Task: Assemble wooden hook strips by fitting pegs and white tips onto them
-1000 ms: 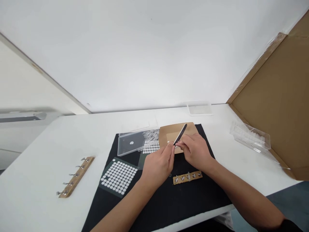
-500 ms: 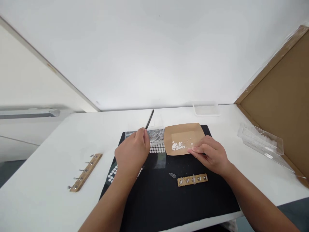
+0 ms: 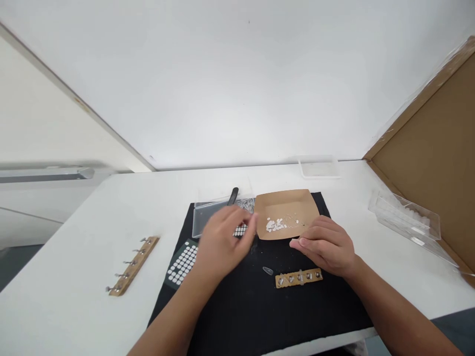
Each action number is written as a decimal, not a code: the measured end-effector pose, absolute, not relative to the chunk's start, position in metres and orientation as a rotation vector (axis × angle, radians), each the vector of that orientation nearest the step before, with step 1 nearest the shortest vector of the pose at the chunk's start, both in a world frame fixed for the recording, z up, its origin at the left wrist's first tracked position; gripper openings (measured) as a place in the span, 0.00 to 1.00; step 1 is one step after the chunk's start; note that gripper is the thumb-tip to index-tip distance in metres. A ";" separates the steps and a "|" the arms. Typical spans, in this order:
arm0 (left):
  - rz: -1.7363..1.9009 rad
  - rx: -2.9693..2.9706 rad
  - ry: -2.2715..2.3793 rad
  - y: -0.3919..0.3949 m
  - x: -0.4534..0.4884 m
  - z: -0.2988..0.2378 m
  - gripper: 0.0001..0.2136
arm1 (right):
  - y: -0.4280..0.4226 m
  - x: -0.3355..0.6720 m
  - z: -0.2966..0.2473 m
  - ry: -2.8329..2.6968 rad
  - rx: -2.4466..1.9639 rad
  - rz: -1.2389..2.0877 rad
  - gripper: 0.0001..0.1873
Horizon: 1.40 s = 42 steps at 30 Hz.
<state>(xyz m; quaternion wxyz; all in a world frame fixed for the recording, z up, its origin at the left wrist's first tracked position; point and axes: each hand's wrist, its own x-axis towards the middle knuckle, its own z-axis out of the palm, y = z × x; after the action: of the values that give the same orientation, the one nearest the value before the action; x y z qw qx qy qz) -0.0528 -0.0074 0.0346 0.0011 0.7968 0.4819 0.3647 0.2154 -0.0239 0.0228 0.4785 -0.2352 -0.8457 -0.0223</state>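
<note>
My left hand (image 3: 224, 243), slightly blurred, hovers over a sheet of white dots with thumb and index finger apart and nothing visible between them. Just beyond it a slim black tool (image 3: 233, 196) with a rounded end leans by a clear box of transparent nail tips (image 3: 246, 204). My right hand (image 3: 326, 244) is closed in a pinch at the front right edge of a brown paper tray (image 3: 285, 197); what its fingertips hold is too small to make out. Small white pieces (image 3: 274, 224) lie in the tray. Nearer me, a clear nail tip (image 3: 267, 271) rests beside a strip with metal studs (image 3: 299, 278).
A black mat (image 3: 237, 306) covers the middle of the white table. At left are a dotted green sheet (image 3: 183, 263) and a wooden strip with metal clips (image 3: 133, 267). Clear boxes (image 3: 406, 220) stand at right by a cardboard panel (image 3: 426, 148); a shallow tray (image 3: 320, 168) sits at the back.
My left hand has let go of the black tool, which is lower now, and has moved right and toward me. My right hand has drawn back slightly from inside the paper tray.
</note>
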 end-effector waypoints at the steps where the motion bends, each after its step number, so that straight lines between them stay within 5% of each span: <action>1: 1.118 2.485 1.308 -0.010 -0.048 0.037 0.12 | -0.024 0.215 0.023 -2.051 -0.573 -0.052 0.12; 8: 1.016 2.188 0.693 -0.020 -0.032 0.044 0.06 | -0.028 0.211 0.023 -2.072 -0.542 -0.142 0.12; 21: 0.980 1.786 0.685 -0.023 -0.024 0.037 0.03 | -0.040 0.214 0.030 -2.188 -0.470 -0.477 0.19; 35: 0.850 1.294 0.711 -0.028 -0.019 0.022 0.13 | -0.045 0.208 0.029 -2.186 -0.463 -0.370 0.16; 42: 0.819 1.299 0.753 -0.025 -0.023 0.022 0.21 | -0.035 0.208 0.023 -2.147 -0.590 -0.055 0.11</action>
<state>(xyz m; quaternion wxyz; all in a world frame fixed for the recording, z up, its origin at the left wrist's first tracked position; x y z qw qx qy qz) -0.0226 -0.0252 0.0216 0.6561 0.5734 0.3321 0.3612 0.2082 -0.0355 0.0226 0.4414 -0.2376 -0.8650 -0.0221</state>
